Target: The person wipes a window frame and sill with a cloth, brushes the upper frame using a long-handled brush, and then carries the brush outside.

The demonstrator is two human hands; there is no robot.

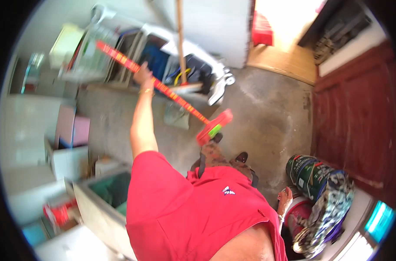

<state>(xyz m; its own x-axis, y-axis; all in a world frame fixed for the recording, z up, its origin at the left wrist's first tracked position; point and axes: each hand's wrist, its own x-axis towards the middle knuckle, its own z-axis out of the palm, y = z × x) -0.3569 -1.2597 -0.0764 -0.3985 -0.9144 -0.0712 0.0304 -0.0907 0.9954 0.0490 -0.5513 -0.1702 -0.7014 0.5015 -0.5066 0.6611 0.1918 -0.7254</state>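
My left hand (143, 76) is wrapped round the red and yellow patterned handle of a broom (174, 96), with the arm stretched out ahead. The handle slants from the upper left down to a red and green head (214, 128) close to my feet. Low on the right, my right hand (285, 198) hangs beside a red bucket (300, 209), its fingers bent; whether it touches anything is unclear. Near that hand lies a dark green drum (309, 174) with a patterned cloth (326, 213) against it.
Along the back wall stand crates (91, 52), a white frame (198, 50) and a wooden pole (180, 43). An open bin (104, 191) and boxes (69, 158) are at the left. A dark red door (359, 117) is on the right, near a doorway with a wooden floor (280, 63).
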